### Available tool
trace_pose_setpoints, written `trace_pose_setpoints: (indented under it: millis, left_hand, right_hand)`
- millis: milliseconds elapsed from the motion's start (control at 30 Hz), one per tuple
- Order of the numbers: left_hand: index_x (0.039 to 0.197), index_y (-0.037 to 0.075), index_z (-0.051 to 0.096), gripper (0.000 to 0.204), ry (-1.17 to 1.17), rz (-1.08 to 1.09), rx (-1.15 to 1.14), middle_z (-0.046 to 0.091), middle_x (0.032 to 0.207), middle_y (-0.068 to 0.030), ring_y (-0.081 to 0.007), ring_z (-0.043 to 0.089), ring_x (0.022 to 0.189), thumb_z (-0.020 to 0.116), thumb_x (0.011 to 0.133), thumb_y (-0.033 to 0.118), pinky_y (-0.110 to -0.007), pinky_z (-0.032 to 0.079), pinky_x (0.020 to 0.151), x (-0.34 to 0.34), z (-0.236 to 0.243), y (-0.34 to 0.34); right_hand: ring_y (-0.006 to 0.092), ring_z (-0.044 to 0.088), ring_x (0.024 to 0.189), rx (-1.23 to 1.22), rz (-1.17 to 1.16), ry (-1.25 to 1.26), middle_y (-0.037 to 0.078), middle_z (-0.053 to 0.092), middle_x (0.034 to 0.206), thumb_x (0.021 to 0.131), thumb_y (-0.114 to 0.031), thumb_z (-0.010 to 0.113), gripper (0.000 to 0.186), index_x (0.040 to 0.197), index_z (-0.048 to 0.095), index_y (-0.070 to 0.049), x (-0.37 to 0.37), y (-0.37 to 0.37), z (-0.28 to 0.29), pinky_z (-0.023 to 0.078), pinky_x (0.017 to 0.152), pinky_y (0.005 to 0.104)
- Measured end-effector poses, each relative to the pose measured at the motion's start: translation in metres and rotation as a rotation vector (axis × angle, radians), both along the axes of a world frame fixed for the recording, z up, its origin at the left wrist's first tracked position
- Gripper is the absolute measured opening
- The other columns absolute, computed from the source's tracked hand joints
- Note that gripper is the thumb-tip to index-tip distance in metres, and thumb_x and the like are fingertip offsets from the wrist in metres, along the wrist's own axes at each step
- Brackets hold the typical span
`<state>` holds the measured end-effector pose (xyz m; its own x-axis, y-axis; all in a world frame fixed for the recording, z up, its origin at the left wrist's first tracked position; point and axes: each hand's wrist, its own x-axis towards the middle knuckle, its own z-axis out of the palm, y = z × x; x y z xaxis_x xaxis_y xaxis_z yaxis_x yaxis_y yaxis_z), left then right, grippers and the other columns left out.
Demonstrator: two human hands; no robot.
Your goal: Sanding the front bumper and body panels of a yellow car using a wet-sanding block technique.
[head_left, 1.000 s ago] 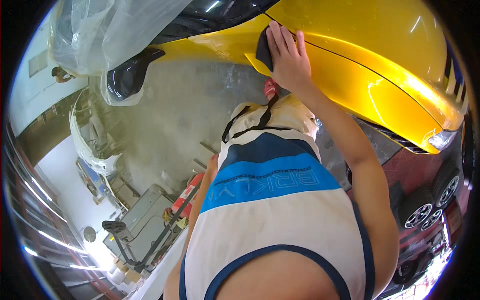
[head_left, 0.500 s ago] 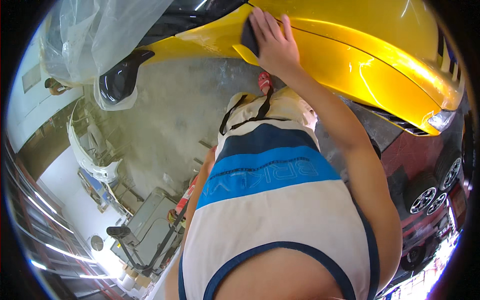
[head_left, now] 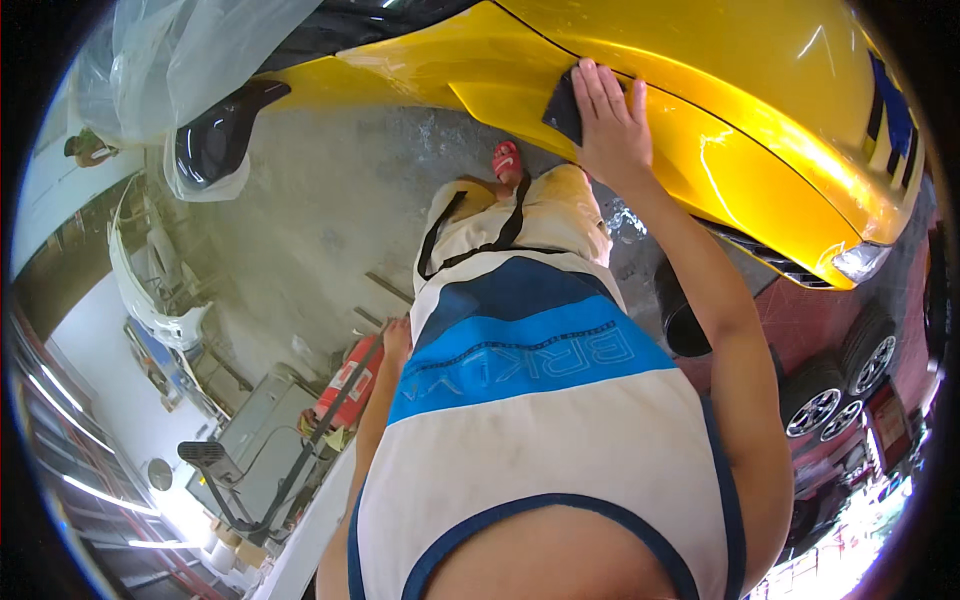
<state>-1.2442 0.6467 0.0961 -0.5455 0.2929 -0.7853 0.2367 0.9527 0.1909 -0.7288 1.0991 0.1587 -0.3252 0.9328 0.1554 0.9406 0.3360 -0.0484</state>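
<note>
My right hand (head_left: 612, 130) lies flat against the yellow car's front side panel (head_left: 740, 170), just under the hood seam, fingers stretched toward the far side. Beneath its palm and fingers it presses a dark, thin square sheet (head_left: 563, 112), sandpaper by its look, whose left part sticks out past the fingers. My left hand (head_left: 398, 335) hangs low beside my waist, mostly hidden by my shirt and forearm. Its fingers are too small and covered to read, and nothing shows in it.
Clear plastic film (head_left: 190, 60) drapes the car at upper left, around a black side mirror (head_left: 215, 140). A white bumper (head_left: 150, 290), grey trolley (head_left: 265, 430) and red cylinder (head_left: 350, 385) are on the left. Behind my right arm stand a black bin (head_left: 682, 315) and loose wheels (head_left: 815, 410).
My right hand has slid with the sheet along the yellow panel, to the right and nearer to me. The whole view has shifted slightly, and more of my left hand shows.
</note>
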Motion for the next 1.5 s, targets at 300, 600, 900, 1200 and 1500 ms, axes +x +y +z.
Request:
trace_pose_setpoints:
  millis: [300,600,900,1200,1500]
  left_hand:
    - [0.129,0.007,0.061,0.039,-0.141,-0.013,0.149,0.071,0.106,-0.0135,-0.0277,0.066,0.098,0.048,0.101,0.032,-0.040,0.050,0.090,0.019,-0.062,-0.079]
    - [0.112,0.010,0.063,0.028,-0.295,0.320,-0.014,0.070,0.100,-0.0070,-0.0175,0.067,0.087,0.055,0.099,0.033,-0.033,0.051,0.074,0.088,-0.016,0.131]
    - [0.116,0.009,0.062,0.034,-0.359,0.503,0.050,0.069,0.094,-0.0050,-0.0159,0.065,0.075,0.055,0.098,0.036,-0.033,0.049,0.062,0.110,-0.097,0.055]
    - [0.113,0.008,0.062,0.031,-0.435,0.764,0.192,0.067,0.092,-0.0039,-0.0129,0.062,0.075,0.056,0.098,0.035,-0.031,0.047,0.065,0.163,-0.130,0.066]
    - [0.113,0.008,0.062,0.031,-0.456,0.806,0.287,0.068,0.092,-0.0055,-0.0143,0.063,0.076,0.057,0.096,0.033,-0.030,0.047,0.065,0.169,-0.144,0.069]
  right_hand:
    - [0.0173,0.028,0.149,-0.106,0.117,0.022,-0.001,0.030,0.164,0.088,-0.028,0.051,0.072,0.156,0.034,-0.012,-0.007,-0.002,0.013,0.020,0.120,0.0528]
    - [0.0151,0.021,0.153,-0.146,0.400,-0.154,-0.002,0.023,0.167,0.088,-0.019,0.050,0.072,0.158,0.031,-0.012,-0.096,0.060,0.030,0.014,0.123,0.0478]
    - [0.0129,0.018,0.154,-0.102,0.541,-0.198,-0.004,0.019,0.168,0.087,-0.021,0.054,0.081,0.161,0.022,-0.014,-0.066,0.060,0.034,0.013,0.123,0.0503]
    - [0.0139,0.016,0.154,-0.042,0.588,-0.555,-0.003,0.020,0.168,0.084,-0.026,0.061,0.085,0.160,0.025,-0.016,-0.092,0.089,0.056,0.014,0.122,0.0542]
    - [0.0227,0.021,0.153,0.052,0.670,-0.334,0.005,0.021,0.167,0.095,-0.047,0.057,0.078,0.157,0.029,-0.009,-0.121,0.099,0.049,0.017,0.119,0.0596]
